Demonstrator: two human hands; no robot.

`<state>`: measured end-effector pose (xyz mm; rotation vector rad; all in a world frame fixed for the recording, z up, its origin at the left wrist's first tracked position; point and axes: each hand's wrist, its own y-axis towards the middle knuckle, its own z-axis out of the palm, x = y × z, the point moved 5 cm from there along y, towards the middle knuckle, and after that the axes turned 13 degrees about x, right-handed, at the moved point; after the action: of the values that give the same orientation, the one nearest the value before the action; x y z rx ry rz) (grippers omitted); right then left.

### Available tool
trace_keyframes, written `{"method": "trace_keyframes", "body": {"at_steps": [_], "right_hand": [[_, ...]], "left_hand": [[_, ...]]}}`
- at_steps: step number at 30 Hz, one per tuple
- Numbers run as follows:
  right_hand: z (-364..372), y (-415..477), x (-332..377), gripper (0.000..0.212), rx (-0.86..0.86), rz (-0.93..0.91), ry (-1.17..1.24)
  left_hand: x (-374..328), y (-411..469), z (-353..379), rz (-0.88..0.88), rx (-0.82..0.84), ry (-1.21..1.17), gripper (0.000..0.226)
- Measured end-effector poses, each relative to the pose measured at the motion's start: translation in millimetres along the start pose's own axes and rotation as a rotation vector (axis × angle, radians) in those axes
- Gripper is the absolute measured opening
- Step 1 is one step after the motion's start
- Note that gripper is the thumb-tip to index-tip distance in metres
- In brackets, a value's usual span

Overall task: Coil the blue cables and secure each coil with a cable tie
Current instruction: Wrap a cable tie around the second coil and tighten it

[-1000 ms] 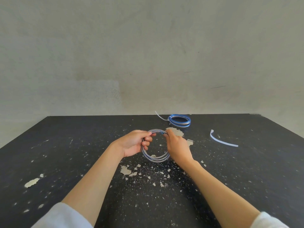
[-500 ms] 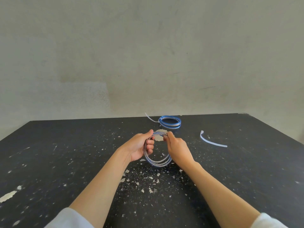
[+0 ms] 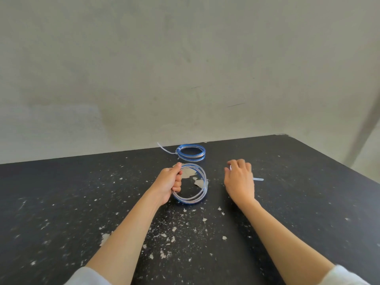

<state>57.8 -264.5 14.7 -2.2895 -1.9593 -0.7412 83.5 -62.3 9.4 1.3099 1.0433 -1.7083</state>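
- The left hand (image 3: 169, 183) is clenched round the left side of an untied blue cable coil (image 3: 191, 201), holding the loop tilted up, with its low edge at or just above the table (image 3: 308, 202).
- The right hand (image 3: 239, 182) is just right of that coil and apart from it. Its fingers curl down over a loose white cable tie (image 3: 258, 179) lying on the table, whose ends show on either side of the hand. I cannot tell whether the fingers have hold of the tie or only cover it.
- A second blue coil (image 3: 191, 159) lies flat farther away, near the table's far edge. It is bound with a white tie (image 3: 165, 150) whose tail points left, towards the wall (image 3: 185, 68).
- The far edge meets the wall. The right edge runs from the far right corner towards the near right.
- Pale flakes (image 3: 188, 172) are scattered around the middle of the dark surface. Wide stretches lie bare to the left of the left hand and to the right of the right hand.
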Motion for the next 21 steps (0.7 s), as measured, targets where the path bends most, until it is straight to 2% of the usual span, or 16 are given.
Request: {"method": "trace_keyframes", "body": {"at_steps": [3, 6, 9, 11, 15, 18, 21], "right_hand": [[6, 1, -18, 0.029, 0.113, 0.138, -0.201], [8, 2, -16, 0.026, 0.137, 0.131, -0.167], [11, 2, -2, 0.025, 0.181, 0.038, -0.065], [13, -3, 15, 0.021, 0.182, -0.074, 0.048], [5, -18, 64, 0.014, 0.062, -0.268, 0.263], [4, -27, 102, 0.012, 0.247, -0.301, 0.627], [6, -39, 129, 0.015, 0.443, -0.279, 0.901]], "left_hand": [[4, 0, -7, -0.03, -0.022, -0.024, 0.033], [6, -3, -17, -0.052, -0.056, -0.043, 0.033], [6, -11, -31, -0.054, -0.09, -0.051, 0.033], [6, -20, -44, -0.036, -0.131, -0.061, 0.034], [5, -44, -74, 0.067, -0.316, -0.144, 0.034], [3, -62, -91, 0.132, -0.449, -0.24, 0.035], [-1, -77, -100, 0.173, -0.522, -0.235, 0.037]]}}
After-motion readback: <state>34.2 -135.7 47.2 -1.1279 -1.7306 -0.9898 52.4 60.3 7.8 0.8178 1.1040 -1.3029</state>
